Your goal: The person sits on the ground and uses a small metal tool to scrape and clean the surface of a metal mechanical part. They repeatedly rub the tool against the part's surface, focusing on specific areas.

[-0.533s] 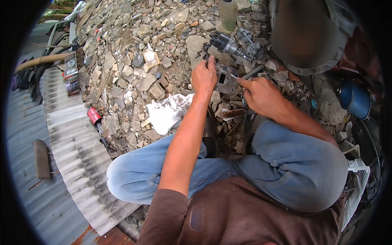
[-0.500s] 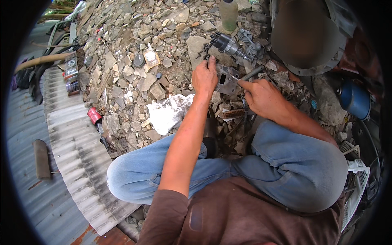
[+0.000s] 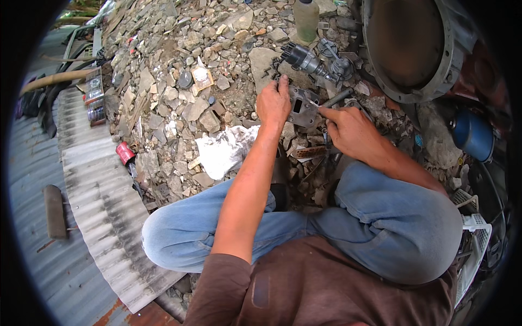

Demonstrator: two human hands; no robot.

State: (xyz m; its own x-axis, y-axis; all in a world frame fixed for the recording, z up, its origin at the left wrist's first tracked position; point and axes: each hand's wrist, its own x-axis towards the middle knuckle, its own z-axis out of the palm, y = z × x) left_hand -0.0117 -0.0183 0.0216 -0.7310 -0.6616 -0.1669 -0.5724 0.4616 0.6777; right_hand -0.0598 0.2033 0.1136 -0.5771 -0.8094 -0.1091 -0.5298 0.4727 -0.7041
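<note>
Just right of the left hand [image 3: 273, 103], a grey metal plate [image 3: 297, 119] sits between both hands, flat side up, rectangular hole nearest the left fingers. Left hand is at the plate's left edge, back of hand up, thumb stretched away from the body. Other left fingers mostly hidden under the hand; can't tell if they grip the plate or just steady it. Right hand [image 3: 353, 130] is on the plate's other side: index stretched toward it, remaining fingers curled in. Thin pale piece [image 3: 311, 102] shows on the plate just off the right index tip; too small to identify, can't tell if the right fingers pinch it.

Around the fingers: dark rod [image 3: 337, 97] just beyond the right index. Black-capped metal part [image 3: 302, 58] beyond the left thumb, grey casting [image 3: 340, 66] just right of it. Greenish bottle [image 3: 307, 24] upright, farther out past both. Dark chain-like piece [image 3: 273, 68] near the left thumb tip, by a flat stone [image 3: 260, 61].

Nearer the body than the right fingers: rusty slotted bar [image 3: 310, 152] on the rubble. White rag [image 3: 220, 155], dark-smudged, left of the left wrist. Well right of the right fingers: big round metal housing [image 3: 450, 60] and blue canister [image 3: 474, 133].
</note>
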